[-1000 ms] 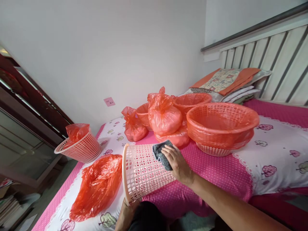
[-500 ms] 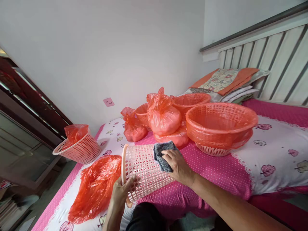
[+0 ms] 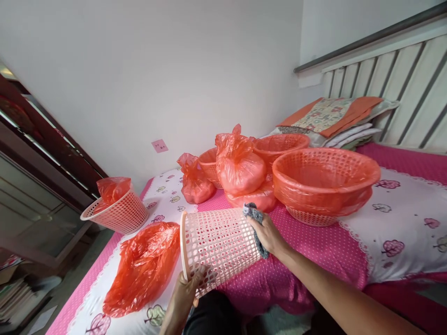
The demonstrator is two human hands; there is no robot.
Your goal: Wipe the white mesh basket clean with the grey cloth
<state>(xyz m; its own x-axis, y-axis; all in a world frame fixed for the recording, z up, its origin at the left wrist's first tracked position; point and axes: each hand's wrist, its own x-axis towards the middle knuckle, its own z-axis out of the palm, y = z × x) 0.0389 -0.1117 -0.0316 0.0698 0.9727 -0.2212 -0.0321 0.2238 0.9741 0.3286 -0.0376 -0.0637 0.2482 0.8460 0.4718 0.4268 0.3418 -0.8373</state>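
Note:
A pale pink plastic basket point(image 3: 220, 242) with a holed wall lies on its side in front of me, its rim to the left. My left hand point(image 3: 188, 288) is closed round the lower part of that rim, thumb on the outer wall. At the basket's base end, my right hand point(image 3: 268, 232) grips a dark grey cloth point(image 3: 256, 218) and presses it against the base. Part of the cloth is hidden behind my fingers. Just left of the basket, a crumpled red plastic bag point(image 3: 143, 267) lies on the bed.
Another pale basket point(image 3: 120, 214) with a red bag inside tilts at the bed's left edge. Tied red bags point(image 3: 240, 172) and a large basket lined with red plastic point(image 3: 324, 186) stand behind. Folded bedding point(image 3: 331, 116) is stacked by the headboard point(image 3: 401, 83).
My right hand has moved the cloth rightward from the basket's side wall to its base end. My left hand stays on the rim, slightly lower. The view has shifted slightly.

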